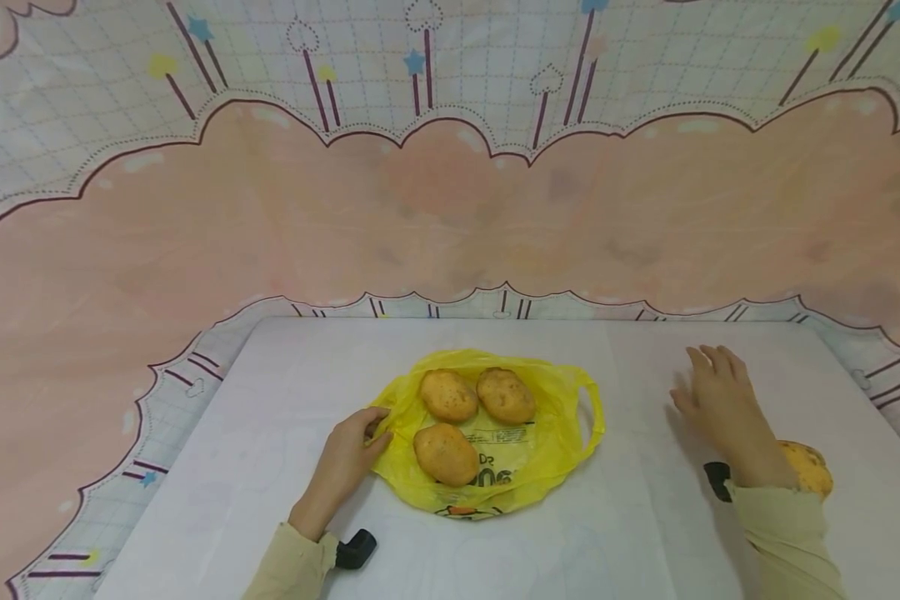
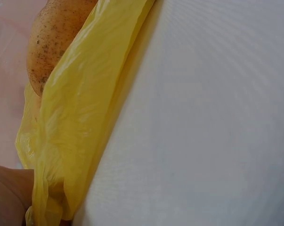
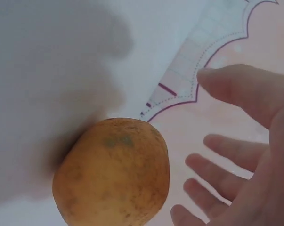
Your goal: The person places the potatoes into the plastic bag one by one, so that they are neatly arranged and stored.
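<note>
1. The left hand [image 1: 345, 458] appears to pinch the left rim of the yellow bag [image 1: 555, 396] between thumb and fingers. The plastic looks thin, so a hard pull could stretch or tear it, while a loose pinch could let the rim slump inward.
2. The far-left potato [image 1: 448, 396], far-right potato [image 1: 506, 396] and near potato [image 1: 446, 454] lie inside the bag's wide mouth. They are rounded, so lifting the left rim sharply could roll them toward the right side and perhaps over its low edge.
3. The right hand [image 1: 720, 408] holds nothing, fingers spread wide, above the right part of the surface [image 1: 637, 533]. The outer potato [image 1: 813, 471] lies outside the bag, far to its right and partly hidden by the right wrist. Reaching back without a clear view could knock it farther right.
4. The handle loop [image 1: 598, 421] sticks out on the bag's right side, facing the right hand. A low sweep leftward could snag it and drag the bag askew.
5. Whether the near rim stands high enough to contain a rolling potato, I cannot tell.
</note>
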### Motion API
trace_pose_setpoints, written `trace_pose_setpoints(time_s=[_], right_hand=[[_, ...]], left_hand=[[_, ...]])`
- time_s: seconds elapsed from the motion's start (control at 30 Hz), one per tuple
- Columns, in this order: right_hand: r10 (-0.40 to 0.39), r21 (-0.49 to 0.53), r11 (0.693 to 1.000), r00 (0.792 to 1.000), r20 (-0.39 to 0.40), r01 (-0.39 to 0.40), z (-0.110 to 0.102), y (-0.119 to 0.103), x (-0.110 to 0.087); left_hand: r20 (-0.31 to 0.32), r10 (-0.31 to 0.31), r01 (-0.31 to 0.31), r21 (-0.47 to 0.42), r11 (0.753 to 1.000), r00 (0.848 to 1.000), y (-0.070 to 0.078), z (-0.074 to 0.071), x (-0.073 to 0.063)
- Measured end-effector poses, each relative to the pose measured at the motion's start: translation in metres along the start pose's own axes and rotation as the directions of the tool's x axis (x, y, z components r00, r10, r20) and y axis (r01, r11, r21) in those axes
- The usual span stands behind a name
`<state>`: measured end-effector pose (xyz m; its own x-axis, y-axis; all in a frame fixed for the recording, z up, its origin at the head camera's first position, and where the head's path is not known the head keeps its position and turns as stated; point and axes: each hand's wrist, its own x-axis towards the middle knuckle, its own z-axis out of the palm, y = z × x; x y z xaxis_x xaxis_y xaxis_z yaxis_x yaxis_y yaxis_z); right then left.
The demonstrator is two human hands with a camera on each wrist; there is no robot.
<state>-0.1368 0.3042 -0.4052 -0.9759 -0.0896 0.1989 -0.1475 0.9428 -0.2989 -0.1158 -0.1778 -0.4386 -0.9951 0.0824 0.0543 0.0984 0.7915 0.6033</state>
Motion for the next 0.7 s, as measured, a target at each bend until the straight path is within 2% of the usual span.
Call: trace_pose_setpoints(time_s=[0.2,0.4,0.7], right_hand=[[0.083,0.045,0.995,0.995,0.046,-0.085,-0.0004,0.0023,-0.0008],[0.122,0.066,0.990,0.992,0.042,-0.125,-0.0001,0.0053,-0.0015],[0.182,0.090,0.978,0.980,0.082,-0.189,-0.0004,0.0054,-0.0027]], left_hand=[[0.000,0.000,0.000,0.001,1.000,1.000,-0.0001,0.0001,-0.0003],[-0.003,-0.002,0.002,-0.004,1.000,1.000,-0.0002,0.0007,-0.0005],[-0.006,-0.003,0.003,0.000,1.000,1.000,-0.0014,0.0014,0.0001]])
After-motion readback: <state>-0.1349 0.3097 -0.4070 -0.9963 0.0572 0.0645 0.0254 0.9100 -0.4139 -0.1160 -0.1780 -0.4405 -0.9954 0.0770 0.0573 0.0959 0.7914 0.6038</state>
